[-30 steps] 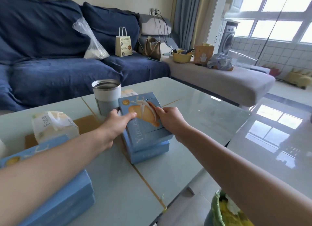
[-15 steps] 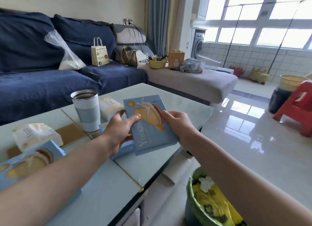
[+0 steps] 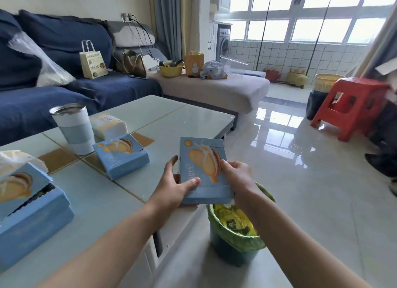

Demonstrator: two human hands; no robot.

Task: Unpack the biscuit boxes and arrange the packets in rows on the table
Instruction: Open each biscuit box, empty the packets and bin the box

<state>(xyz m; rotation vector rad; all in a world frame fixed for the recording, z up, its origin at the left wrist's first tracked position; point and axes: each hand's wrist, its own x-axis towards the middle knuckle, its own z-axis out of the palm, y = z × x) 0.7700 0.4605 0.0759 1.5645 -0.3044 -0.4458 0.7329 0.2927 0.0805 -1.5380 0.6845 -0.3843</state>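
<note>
I hold a light blue biscuit box (image 3: 204, 171) with both hands above the table's right edge, over the bin. My left hand (image 3: 171, 184) grips its left side, thumb on the front face. My right hand (image 3: 236, 176) grips its right side. The box's top flap looks torn at the upper right corner. A second blue biscuit box (image 3: 121, 155) lies flat on the glass table (image 3: 171, 120). At the lower left an opened blue box (image 3: 28, 206) sits with its lid torn up.
A steel-rimmed tumbler (image 3: 73, 128) and a tissue pack (image 3: 108, 125) stand behind the second box. A green-lined bin (image 3: 234, 238) sits on the floor under the held box. Blue sofa behind, red stool (image 3: 352, 107) at right on the tiled floor.
I lifted the top box off the one beneath it and carried it right, past the table edge to above the bin. The lower box stays on the table.
</note>
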